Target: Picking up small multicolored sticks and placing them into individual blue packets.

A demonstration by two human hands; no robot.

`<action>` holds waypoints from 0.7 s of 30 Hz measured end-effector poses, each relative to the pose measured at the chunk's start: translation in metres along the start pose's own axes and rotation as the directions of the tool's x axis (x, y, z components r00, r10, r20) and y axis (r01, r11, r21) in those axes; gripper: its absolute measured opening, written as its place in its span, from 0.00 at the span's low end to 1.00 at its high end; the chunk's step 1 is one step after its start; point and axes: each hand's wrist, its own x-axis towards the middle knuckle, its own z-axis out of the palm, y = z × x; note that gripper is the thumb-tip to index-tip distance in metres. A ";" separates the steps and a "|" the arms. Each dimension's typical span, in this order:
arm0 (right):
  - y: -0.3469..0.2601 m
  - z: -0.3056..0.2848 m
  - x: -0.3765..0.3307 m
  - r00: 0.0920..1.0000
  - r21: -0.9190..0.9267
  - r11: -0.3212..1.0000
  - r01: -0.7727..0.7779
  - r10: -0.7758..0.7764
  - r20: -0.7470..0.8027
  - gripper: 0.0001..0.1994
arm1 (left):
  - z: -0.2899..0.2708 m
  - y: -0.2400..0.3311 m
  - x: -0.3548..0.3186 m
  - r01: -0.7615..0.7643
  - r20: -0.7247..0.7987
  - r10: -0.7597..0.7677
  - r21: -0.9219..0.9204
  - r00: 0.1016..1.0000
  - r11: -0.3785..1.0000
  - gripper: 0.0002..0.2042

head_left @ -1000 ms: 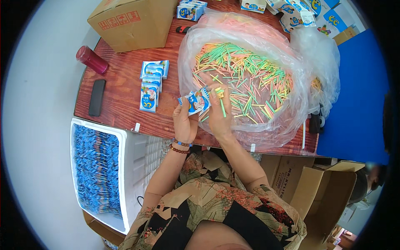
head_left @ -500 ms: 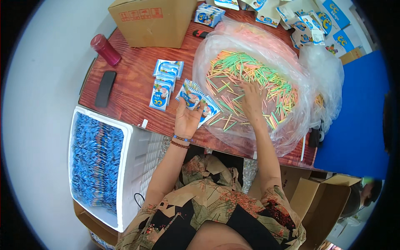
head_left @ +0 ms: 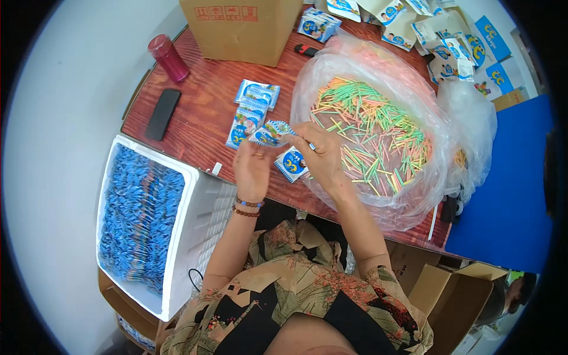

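Observation:
Over the near middle of the table, a small blue-and-white packet (head_left: 271,133) is raised between my two hands. My left hand (head_left: 253,173), cupped with bracelets at the wrist, holds its lower edge. The fingers of my right hand (head_left: 322,155) are bent and pinched at its right end. Whether sticks are also in those fingers is hidden. Just below, a second packet (head_left: 290,165) lies on the table, partly covered by my right hand. Several overlapping packets (head_left: 253,106) lie beyond my left hand. To the right, a clear plastic bag (head_left: 397,216) holds loose pastel sticks (head_left: 378,118).
A white foam box (head_left: 188,171) full of blue packets stands at the left. On the table are a black phone (head_left: 163,114), a pink-red jar (head_left: 170,59), a cardboard box (head_left: 242,32) and a red-black cutter (head_left: 306,51). Printed cartons (head_left: 452,56) pile at the far right, beside a blue board (head_left: 503,183).
My right hand has left the sticks in the bag and moved left to the raised packet. The left hand has shifted slightly left and nearer, and the camera view has shifted.

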 end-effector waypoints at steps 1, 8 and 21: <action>-0.001 0.007 0.001 0.997 -0.064 0.997 0.047 -0.050 -0.055 0.05 | -0.008 0.010 -0.002 -0.109 -0.082 0.113 0.045 0.990 0.993 0.13; 0.019 0.039 0.012 0.977 -0.421 0.892 0.167 -0.091 0.195 0.07 | -0.028 0.052 -0.016 -0.396 -0.156 0.552 0.543 0.819 0.741 0.12; 0.077 0.072 0.033 0.970 -0.067 0.970 -0.235 0.238 0.041 0.11 | -0.046 0.036 0.004 -0.228 0.319 0.404 0.939 0.857 -0.259 0.13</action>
